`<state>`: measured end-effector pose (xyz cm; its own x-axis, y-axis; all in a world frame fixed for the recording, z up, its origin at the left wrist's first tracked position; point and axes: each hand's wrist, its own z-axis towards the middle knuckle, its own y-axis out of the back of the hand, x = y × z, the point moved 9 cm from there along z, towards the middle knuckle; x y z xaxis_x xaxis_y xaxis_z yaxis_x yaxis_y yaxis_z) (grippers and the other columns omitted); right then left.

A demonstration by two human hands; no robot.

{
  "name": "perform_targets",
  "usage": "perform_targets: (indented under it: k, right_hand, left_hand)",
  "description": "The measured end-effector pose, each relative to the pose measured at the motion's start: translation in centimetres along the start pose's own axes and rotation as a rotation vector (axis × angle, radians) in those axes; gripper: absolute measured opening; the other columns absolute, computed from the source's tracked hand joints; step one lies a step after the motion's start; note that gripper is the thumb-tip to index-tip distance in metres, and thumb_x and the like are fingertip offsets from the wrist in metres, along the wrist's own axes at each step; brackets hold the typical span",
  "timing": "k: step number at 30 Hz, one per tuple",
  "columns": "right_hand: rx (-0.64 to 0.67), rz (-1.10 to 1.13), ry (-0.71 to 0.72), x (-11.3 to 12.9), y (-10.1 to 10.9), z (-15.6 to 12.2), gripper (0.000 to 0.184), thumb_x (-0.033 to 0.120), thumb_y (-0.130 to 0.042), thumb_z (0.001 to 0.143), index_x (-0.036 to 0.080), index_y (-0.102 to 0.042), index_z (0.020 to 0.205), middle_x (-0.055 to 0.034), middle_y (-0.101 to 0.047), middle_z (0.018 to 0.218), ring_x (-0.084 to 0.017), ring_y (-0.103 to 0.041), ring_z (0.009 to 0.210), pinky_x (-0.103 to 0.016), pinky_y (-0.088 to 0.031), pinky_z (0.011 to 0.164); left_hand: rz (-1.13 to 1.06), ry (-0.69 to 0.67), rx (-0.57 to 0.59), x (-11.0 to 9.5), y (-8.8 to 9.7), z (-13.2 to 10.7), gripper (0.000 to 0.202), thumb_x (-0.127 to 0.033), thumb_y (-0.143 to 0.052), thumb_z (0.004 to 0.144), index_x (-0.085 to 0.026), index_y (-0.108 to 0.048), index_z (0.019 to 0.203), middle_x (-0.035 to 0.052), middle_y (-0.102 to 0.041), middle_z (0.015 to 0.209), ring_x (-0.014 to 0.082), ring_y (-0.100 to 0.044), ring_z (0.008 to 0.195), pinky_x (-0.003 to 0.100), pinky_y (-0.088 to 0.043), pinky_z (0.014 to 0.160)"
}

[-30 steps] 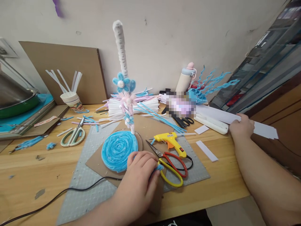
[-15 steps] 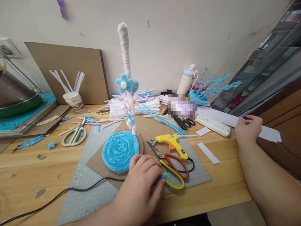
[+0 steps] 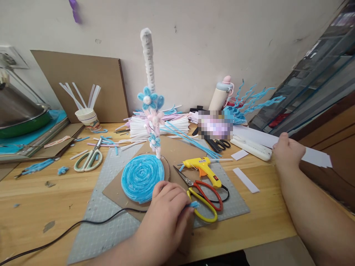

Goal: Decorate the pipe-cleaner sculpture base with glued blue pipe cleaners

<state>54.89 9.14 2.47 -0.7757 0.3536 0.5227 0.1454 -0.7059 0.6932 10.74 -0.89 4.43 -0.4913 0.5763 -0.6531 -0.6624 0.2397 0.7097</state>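
My left hand (image 3: 166,210) is closed, with the end of a blue pipe cleaner (image 3: 194,204) poking out between thumb and fingers. It rests beside a flat disc of coiled blue pipe cleaner (image 3: 142,179) and the red-and-yellow-handled scissors (image 3: 203,195). From the disc's edge rises a white fuzzy stem (image 3: 147,59), trimmed with blue and pink flowers (image 3: 147,99). Off to the right, my right hand (image 3: 288,152) is curled over a long white paper strip (image 3: 316,157), by the end of a white stick-like object (image 3: 251,147). What its fingers hold is hidden.
A yellow glue gun (image 3: 203,168) lies on the grey cutting mat (image 3: 94,229) and cardboard. Its black cord (image 3: 97,222) crosses the left side. Green-handled scissors (image 3: 89,160), a paper cup (image 3: 88,119), pipe cleaner bundles (image 3: 174,127) and a bottle (image 3: 220,94) stand or lie farther back.
My right hand has shifted slightly left and turned, its thumb now pointing up; a dark thing seen at its fingers before is out of sight. My left hand has barely moved.
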Motion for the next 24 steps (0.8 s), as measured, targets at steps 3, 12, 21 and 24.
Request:
perform_targets:
  k: [3, 12, 21, 24]
  right_hand:
    - [-0.038, 0.137, 0.034, 4.0, 2.1, -2.9, 0.032, 0.038, -0.032, 0.091, 0.021, -0.048, 0.07, -0.0059, -0.052, 0.064, -0.019, -0.051, 0.061, -0.032, -0.043, 0.061]
    - [1.279, 0.873, 0.215, 22.1, 2.0, -26.7, 0.018, 0.039, -0.06, 0.085, 0.021, -0.059, 0.083, 0.0016, -0.055, 0.069, -0.012, -0.052, 0.061, -0.024, -0.044, 0.058]
    - [1.377, 1.058, -0.08, 20.6, 0.4, -28.5, 0.029, 0.044, -0.068, 0.081, 0.018, -0.055, 0.076, 0.0053, -0.051, 0.059, -0.006, -0.046, 0.047, -0.019, -0.037, 0.048]
    - [1.293, 1.129, -0.071, 20.2, 0.7, -28.0, 0.026, 0.04, -0.066, 0.084, 0.018, -0.055, 0.075, 0.0046, -0.052, 0.059, -0.006, -0.046, 0.047, -0.019, -0.038, 0.048]
  left_hand:
    - [-0.066, 0.029, -0.066, 0.7, 0.3, 0.0, 0.012, -0.014, -0.056, 0.087, -0.02, -0.055, 0.077, -0.0013, -0.064, 0.079, 0.0167, -0.057, 0.083, 0.039, -0.032, 0.09]
    - [-0.231, 0.074, -0.079, 0.7, 0.3, 0.0, 0.017, -0.017, -0.062, 0.086, -0.018, -0.054, 0.071, -0.0044, -0.057, 0.066, 0.013, -0.05, 0.068, 0.033, -0.033, 0.078]
    - [-0.213, 0.083, -0.015, 0.6, -0.5, -0.1, 0.017, -0.018, -0.063, 0.084, -0.018, -0.055, 0.069, -0.0044, -0.058, 0.065, 0.0125, -0.05, 0.067, 0.032, -0.034, 0.078]
    - [-0.167, 0.072, 0.065, 0.3, -1.1, 0.0, 0.019, -0.02, -0.061, 0.085, -0.018, -0.055, 0.067, -0.0044, -0.055, 0.062, 0.0124, -0.049, 0.065, 0.031, -0.034, 0.076]
